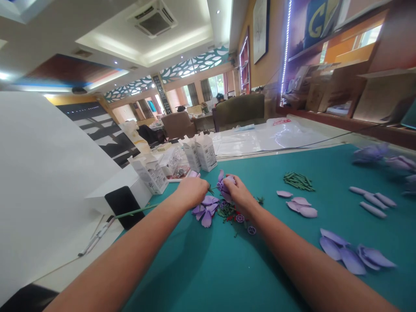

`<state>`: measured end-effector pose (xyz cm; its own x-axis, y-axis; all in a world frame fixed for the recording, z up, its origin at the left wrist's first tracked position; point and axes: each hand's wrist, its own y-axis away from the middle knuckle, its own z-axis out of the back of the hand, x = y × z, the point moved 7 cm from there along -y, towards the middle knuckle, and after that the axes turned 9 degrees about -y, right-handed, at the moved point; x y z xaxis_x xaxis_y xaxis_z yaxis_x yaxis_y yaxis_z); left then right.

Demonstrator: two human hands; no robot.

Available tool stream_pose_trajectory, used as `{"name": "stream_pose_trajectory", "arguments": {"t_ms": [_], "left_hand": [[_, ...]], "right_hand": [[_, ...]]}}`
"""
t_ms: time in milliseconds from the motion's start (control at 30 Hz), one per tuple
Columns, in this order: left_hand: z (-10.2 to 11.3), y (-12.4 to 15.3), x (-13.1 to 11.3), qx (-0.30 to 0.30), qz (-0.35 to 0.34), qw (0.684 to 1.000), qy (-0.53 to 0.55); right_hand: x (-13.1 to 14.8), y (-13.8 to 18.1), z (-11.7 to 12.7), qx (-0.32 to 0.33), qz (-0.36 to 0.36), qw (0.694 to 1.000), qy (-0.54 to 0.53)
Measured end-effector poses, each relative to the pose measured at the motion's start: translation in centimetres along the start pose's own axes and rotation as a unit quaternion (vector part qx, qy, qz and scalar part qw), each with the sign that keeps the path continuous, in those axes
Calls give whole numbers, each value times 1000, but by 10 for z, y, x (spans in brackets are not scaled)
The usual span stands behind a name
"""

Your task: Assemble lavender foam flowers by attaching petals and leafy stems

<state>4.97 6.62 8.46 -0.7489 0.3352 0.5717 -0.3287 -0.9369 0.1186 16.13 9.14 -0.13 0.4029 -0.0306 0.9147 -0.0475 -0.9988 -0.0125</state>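
Observation:
My left hand [192,191] is closed around a green stem [136,211], whose long end sticks out to the left past my wrist. Between my hands the green part runs toward a purple flower [224,186], and the fingers of my right hand [238,193] are closed on that flower's petals. Just below lies another purple flower [206,210] with open petals. Beside it is a small heap of green pieces [225,211], with tiny red bits and purple wheel-like rings [251,230]. Fingers partly hide where stem and flower meet.
Purple petals [351,258] and green sticks [298,181] lie in groups on the right of the teal mat [182,268]. White boxes [205,151] stand behind my hands. A black phone-like slab [123,207] leans at left. People sit in the background.

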Motion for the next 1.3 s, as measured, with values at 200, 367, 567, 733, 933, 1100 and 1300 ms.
{"name": "stream_pose_trajectory", "arguments": {"t_ms": [200,367,567,733,933,1100,1300], "left_hand": [[0,2,-1,3,-2,1000,5],[2,3,-2,4,-1,1000,6],[4,5,-4,5,2,1000,6],[4,7,-6,0,3,1000,10],[3,6,-8,-8,6,1000,12],[3,5,-9,-10,4,1000,15],[3,5,-10,-13,6,1000,11]], "right_hand": [[2,-1,-1,10,30,999,37],[3,-5,2,9,65,995,78],[8,-4,3,-1,105,982,154],[7,-3,3,-5,108,979,174],[4,-5,5,-20,110,980,162],[6,-4,6,-27,107,979,169],[7,-3,7,-33,104,978,177]]}}
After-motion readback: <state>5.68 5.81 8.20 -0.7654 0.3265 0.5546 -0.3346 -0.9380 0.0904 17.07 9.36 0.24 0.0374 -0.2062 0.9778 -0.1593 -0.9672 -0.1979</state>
